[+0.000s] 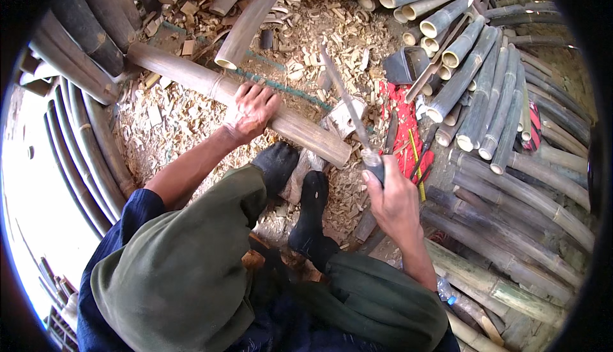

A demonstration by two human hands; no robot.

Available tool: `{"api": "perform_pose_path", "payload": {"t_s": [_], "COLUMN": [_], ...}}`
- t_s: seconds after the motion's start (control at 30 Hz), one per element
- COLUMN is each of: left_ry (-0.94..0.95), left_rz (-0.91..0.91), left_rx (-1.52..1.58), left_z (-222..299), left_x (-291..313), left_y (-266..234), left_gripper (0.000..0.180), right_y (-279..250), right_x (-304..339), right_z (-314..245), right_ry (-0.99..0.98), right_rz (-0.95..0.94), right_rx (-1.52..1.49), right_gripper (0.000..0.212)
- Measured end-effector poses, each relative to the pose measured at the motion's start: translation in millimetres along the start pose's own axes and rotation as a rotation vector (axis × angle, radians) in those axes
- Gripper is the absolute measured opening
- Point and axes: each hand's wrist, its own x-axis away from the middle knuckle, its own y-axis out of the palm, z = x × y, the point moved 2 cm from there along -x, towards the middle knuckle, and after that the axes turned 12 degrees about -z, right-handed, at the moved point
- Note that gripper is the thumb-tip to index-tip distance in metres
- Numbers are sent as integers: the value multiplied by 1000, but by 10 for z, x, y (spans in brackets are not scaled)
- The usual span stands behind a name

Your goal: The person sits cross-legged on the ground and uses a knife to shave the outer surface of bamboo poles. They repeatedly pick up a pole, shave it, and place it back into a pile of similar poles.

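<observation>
a seated worker's left hand (250,110) presses down on one long bamboo pole (236,93) lying across a block amid chips, fingers wrapped over its top. the pole looks stiff, heavy and smooth, best gripped mid-length. the right hand (393,202) is closed round one long blade (348,106), raised beside stacked poles (485,90).

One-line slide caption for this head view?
Left hand steadies a bamboo pole; right hand raises a long blade.
</observation>
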Motion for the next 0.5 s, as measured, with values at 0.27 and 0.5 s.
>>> {"api": "perform_pose_path", "payload": {"t_s": [0.27,0.5], "left_ry": [48,17], "left_rz": [50,-534], "left_rx": [-37,32], "left_z": [135,107], "left_x": [-59,-280], "left_y": [-70,-209], "left_gripper": [46,49], "right_y": [560,-109], "right_x": [52,163], "right_z": [705,-83], "right_ry": [278,-81], "right_rz": [-256,121], "right_rx": [168,-138], "right_gripper": [30,34]}}
